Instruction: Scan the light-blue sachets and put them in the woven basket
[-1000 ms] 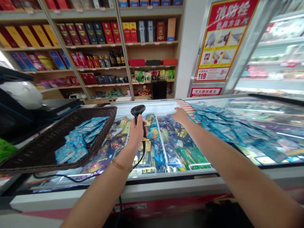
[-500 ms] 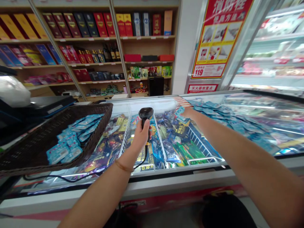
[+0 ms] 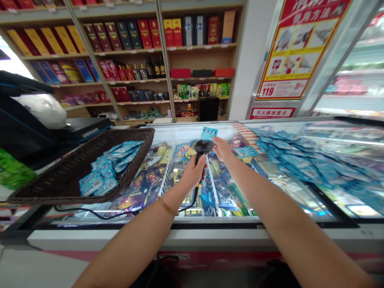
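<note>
My left hand (image 3: 195,173) is wrapped round the handle of a black barcode scanner (image 3: 204,145), whose head points away from me above the freezer. Just beyond the scanner head, my right hand (image 3: 222,149) pinches a small light-blue packet (image 3: 209,133) by its lower right corner. Another blue packet (image 3: 246,151) lies flat on the glass to the right of that hand. A heap of similar blue packets (image 3: 295,154) spreads over the right side of the freezer top. More blue packets (image 3: 103,172) lie in a brown wicker basket (image 3: 45,199) on the left.
A chest freezer (image 3: 186,237) with a glass top and wire baskets of wrapped goods stands before me. The scanner's black cable (image 3: 108,217) runs left across the glass. A dark scale-like device (image 3: 87,127) stands behind the basket. Shelves of boxes (image 3: 145,34) line the wall.
My right hand has moved left from beside the heap, carrying the packet up behind the scanner head. A blue packet now shows on the glass near it. The view has shifted left.
</note>
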Demonstrator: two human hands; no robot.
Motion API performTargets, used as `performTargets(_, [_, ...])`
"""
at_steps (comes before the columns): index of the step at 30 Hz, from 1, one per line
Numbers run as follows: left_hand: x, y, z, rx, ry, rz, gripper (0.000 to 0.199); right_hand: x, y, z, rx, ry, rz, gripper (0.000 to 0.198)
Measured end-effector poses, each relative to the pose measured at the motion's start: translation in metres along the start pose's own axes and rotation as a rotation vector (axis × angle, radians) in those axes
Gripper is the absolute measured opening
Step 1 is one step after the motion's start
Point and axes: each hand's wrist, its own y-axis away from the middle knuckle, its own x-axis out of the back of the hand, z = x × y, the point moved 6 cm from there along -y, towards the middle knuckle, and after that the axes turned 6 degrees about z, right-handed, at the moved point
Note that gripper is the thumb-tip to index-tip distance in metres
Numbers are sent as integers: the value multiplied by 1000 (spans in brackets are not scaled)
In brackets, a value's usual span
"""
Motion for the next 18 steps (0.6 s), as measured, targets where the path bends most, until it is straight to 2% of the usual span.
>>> performTargets(4, [1,-4,-6,32,-1,9,49,7,0,-2,-29,-103,59,30])
performTargets(9, [-1,0,-3,40,-30,-48,52,10,-4,0,-47,-129,99,30])
performTargets(18, [-4,3,0,31,-50,-90,51,8,-9,4,-5,-137,43,35])
